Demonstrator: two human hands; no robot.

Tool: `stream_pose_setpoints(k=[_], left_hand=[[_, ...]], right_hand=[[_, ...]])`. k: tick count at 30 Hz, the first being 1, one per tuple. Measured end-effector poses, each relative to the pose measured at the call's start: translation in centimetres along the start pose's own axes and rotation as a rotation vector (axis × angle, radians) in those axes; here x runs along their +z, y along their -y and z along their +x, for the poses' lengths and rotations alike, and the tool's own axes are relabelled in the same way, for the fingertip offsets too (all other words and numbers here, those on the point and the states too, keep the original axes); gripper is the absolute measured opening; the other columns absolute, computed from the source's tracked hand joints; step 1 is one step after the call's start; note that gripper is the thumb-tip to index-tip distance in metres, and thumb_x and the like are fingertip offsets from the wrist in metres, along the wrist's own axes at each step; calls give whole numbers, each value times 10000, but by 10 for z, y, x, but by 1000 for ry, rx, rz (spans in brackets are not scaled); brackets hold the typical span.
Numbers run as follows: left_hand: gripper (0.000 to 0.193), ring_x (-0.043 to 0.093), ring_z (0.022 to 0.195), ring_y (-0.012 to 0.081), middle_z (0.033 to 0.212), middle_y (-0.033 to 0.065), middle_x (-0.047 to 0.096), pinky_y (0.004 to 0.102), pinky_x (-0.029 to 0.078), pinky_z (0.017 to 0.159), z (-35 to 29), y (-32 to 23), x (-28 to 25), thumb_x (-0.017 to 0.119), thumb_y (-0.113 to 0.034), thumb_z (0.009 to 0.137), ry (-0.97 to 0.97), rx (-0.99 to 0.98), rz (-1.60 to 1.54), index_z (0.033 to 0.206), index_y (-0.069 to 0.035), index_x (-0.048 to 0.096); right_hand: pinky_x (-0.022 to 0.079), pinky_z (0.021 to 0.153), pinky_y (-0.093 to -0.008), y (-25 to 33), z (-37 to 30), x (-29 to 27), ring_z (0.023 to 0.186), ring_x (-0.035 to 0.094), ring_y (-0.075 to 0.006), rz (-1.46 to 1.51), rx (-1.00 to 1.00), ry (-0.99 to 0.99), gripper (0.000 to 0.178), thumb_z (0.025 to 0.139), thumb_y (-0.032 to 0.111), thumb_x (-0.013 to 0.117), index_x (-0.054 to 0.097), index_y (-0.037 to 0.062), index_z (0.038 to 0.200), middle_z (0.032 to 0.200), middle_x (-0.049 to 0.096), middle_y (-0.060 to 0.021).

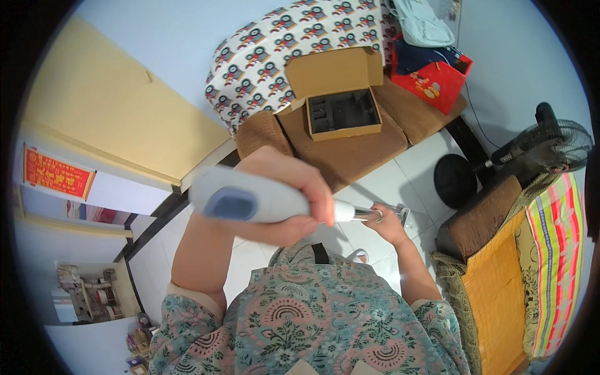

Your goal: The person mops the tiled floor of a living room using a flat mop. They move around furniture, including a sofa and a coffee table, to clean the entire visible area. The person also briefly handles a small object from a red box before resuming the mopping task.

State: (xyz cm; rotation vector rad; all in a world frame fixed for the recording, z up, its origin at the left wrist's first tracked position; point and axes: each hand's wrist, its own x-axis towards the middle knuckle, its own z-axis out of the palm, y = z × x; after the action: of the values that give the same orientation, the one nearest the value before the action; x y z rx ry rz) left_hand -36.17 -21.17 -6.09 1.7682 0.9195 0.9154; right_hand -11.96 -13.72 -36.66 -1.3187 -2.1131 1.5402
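Observation:
My left hand (pixel 284 167) is wrapped around the thick white handle of a long pole (pixel 265 199), close to the camera and slightly blurred. A blue-grey oval inset shows on the handle's end. Past a white collar, the pole narrows to a shiny metal shaft that runs away to the right. Lower down, my right hand (pixel 390 226) is closed around that shaft beside a metal ring. Just beyond this hand, part of a flat greyish piece shows near the floor. Whether it is the pole's head I cannot make out.
On the brown cushioned seat (pixel 350 150) an open cardboard box (pixel 347 132) shows a black insert. A red bag (pixel 431 84) stands beside it. At the right are a black fan (pixel 559 147) and a chair with a woven mat (pixel 494 294). White tiles (pixel 369 181) cover the floor.

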Motion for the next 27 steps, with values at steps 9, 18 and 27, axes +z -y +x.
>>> stream_pose_setpoints(k=[9,18,27], left_hand=[[90,580,775,76,840,27,638,229,457,657,-60,25,-61,609,-81,781,-139,-209,-69,855,-36,586],[182,589,802,127,858,34,632,277,456,711,-168,95,-148,644,-192,803,-86,-182,-194,912,-65,573],[300,608,764,288,843,76,620,350,467,628,-175,125,-190,674,-253,779,283,48,-10,971,-87,514]], right_hand=[[476,759,-306,163,5,67,821,625,-220,127,-219,-200,382,683,59,707,601,19,1048,884,642,-153],[464,732,-295,236,56,191,791,609,-183,103,-218,-492,280,643,-9,629,622,4,922,842,649,-126],[428,616,-295,190,68,240,671,536,-171,85,-299,-732,232,528,34,682,549,4,715,683,571,-82]])
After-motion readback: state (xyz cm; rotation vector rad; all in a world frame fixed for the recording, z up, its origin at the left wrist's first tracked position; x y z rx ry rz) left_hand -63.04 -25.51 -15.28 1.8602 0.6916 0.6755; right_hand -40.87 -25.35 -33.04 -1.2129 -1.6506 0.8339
